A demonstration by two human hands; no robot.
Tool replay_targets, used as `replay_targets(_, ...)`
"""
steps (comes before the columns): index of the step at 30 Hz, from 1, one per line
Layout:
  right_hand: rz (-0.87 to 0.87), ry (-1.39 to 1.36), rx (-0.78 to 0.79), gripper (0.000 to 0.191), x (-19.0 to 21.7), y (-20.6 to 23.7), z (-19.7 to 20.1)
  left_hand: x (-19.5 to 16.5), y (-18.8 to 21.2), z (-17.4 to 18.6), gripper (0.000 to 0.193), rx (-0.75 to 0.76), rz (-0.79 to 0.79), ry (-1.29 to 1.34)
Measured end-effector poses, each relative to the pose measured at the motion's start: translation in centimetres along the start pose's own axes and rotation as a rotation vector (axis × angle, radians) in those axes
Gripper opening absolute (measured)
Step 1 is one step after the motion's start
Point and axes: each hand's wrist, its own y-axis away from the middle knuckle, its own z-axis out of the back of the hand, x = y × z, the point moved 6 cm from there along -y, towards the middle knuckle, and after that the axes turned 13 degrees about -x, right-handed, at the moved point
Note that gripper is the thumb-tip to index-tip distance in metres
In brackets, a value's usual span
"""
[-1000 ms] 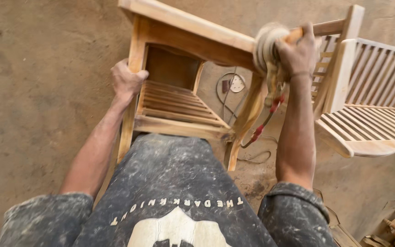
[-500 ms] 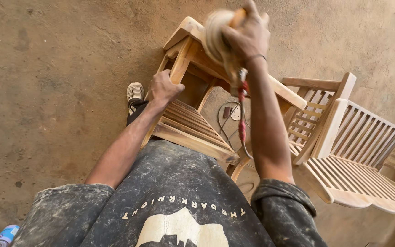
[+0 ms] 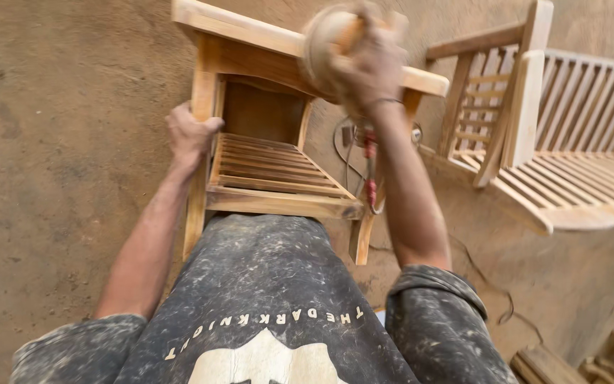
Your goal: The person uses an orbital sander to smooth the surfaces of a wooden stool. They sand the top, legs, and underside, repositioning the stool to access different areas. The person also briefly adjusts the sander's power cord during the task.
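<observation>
A small wooden slatted stool or table [image 3: 278, 178] stands on the dirt floor right in front of me. My left hand [image 3: 190, 131] grips its left leg near the top. My right hand [image 3: 371, 60] is wrapped around a round sanding tool [image 3: 325, 46], blurred with motion, pressed on the top rail [image 3: 250, 32] of the piece. A red-taped power cord [image 3: 371, 167] hangs down from the tool along my right forearm.
A pale wooden slatted bench [image 3: 570, 156] stands close on the right. The cord trails over the dusty floor [image 3: 51, 142] behind the stool. Wood pieces [image 3: 605, 355] lie at the lower right corner. My dusty dark shirt fills the bottom of the view.
The sanding tool in my right hand has shifted along the top rail toward the middle. My left hand has moved from the slats back to the left leg. The view has swung.
</observation>
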Motion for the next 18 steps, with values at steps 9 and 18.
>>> replay_targets(9,-0.281,0.083,-0.162,0.045,-17.3,4.5,9.9,0.7,-0.3,-0.1,0.015,-0.012,-0.114,-0.056)
replay_targets(18,0.132,0.054,-0.243,0.041,2.3,-2.1,1.3,-1.1,-0.4,-0.1,0.047,-0.053,-0.071,-0.072)
